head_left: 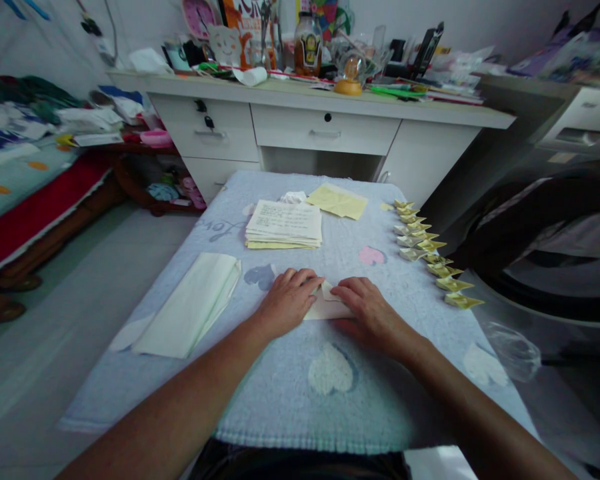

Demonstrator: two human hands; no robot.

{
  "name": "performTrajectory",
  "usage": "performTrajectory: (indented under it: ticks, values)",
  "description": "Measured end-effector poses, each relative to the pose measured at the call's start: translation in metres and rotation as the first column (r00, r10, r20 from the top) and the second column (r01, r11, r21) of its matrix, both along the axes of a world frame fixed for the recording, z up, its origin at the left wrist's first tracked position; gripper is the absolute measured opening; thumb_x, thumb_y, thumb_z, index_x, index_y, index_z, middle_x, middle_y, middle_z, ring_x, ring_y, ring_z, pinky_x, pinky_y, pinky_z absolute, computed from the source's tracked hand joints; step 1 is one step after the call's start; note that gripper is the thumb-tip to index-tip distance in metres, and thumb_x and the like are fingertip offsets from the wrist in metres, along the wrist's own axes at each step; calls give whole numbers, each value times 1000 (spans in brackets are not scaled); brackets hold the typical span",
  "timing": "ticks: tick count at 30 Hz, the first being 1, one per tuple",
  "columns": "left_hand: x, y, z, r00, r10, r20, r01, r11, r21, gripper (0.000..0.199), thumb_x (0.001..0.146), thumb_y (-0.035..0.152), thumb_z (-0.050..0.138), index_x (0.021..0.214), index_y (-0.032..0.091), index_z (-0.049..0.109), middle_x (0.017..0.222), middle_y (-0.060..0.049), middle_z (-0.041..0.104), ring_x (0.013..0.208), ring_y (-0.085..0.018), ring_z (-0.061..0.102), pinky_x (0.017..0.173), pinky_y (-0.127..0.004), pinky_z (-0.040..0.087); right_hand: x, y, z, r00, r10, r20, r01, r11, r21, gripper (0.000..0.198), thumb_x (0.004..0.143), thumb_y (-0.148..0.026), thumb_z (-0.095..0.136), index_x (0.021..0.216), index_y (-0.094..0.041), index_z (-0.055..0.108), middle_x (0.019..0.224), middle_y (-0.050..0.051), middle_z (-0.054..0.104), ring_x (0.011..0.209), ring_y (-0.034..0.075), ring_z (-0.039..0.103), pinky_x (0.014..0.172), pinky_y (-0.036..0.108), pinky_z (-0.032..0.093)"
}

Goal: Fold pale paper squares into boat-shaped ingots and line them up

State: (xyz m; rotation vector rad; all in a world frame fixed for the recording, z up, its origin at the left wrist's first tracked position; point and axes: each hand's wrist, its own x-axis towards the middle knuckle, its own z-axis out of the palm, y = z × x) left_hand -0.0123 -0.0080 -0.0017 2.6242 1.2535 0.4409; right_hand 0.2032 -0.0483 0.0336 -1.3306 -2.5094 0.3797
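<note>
A small piece of partly folded cream paper [325,309] lies on the cloth-covered table, with a triangular flap at its top. My left hand [291,300] presses on the paper's left side, its fingertips at the fold. At the right side my right hand [364,307] grips the paper, its thumb partly hidden. Beyond the hands is a stack of handwritten sheets [284,224]. To the left rests a folded pale paper bundle [193,303]. Folded paper boats [455,285], yellow and whitish, stand in a row along the right edge.
The blue tablecloth [280,387] has heart patterns. Yellow sheets [337,201] and a crumpled white paper [293,197] lie at the far side. Behind stands a cluttered desk [325,133] with drawers. A front-loading washing machine [555,200] is at the right, a bed [35,193] at the left.
</note>
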Motion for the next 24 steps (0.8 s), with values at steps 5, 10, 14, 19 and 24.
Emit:
performTrajectory:
  ticks: [5, 10, 14, 19, 24]
  values:
    - [-4, 2, 2, 996, -61, 70, 65, 996, -53, 38, 87, 18, 53, 124, 26, 58, 125, -4, 55, 108, -23, 46, 96, -40, 40, -2, 12, -6, 998, 58, -11, -58, 998, -28, 41, 74, -24, 73, 114, -21, 62, 117, 11, 55, 106, 27, 47, 93, 43, 39]
    - [-8, 5, 3, 988, -85, 128, 95, 992, -79, 37, 86, 22, 56, 123, 22, 60, 124, -6, 56, 108, -24, 47, 97, -41, 40, 0, 13, -14, 997, 31, -71, -34, 999, -30, 39, 75, -22, 72, 113, -21, 64, 116, 11, 55, 105, 26, 48, 91, 43, 39]
    - [-10, 6, 4, 979, -120, 164, 136, 986, -92, 40, 82, 23, 61, 122, 21, 60, 121, -7, 57, 108, -24, 49, 97, -41, 40, 1, 11, -18, 994, 29, -106, -30, 1000, -9, 36, 77, -27, 70, 113, -22, 65, 116, 11, 54, 104, 26, 48, 90, 43, 39]
    - [-12, 5, 9, 966, -150, 209, 179, 976, -125, 25, 85, 19, 57, 107, 22, 67, 114, -6, 60, 108, -21, 51, 97, -38, 41, 3, 12, -22, 989, 40, -142, -38, 999, 17, 32, 82, -32, 65, 112, -21, 66, 114, 11, 55, 103, 26, 49, 89, 43, 40]
    - [-13, 3, 15, 962, -154, 223, 190, 970, -152, 31, 75, 37, 73, 100, 20, 68, 110, -6, 61, 104, -22, 53, 94, -37, 42, 2, 12, -25, 983, 35, -180, -21, 997, 79, 21, 85, -27, 60, 102, -20, 69, 110, 11, 59, 100, 24, 52, 87, 42, 41]
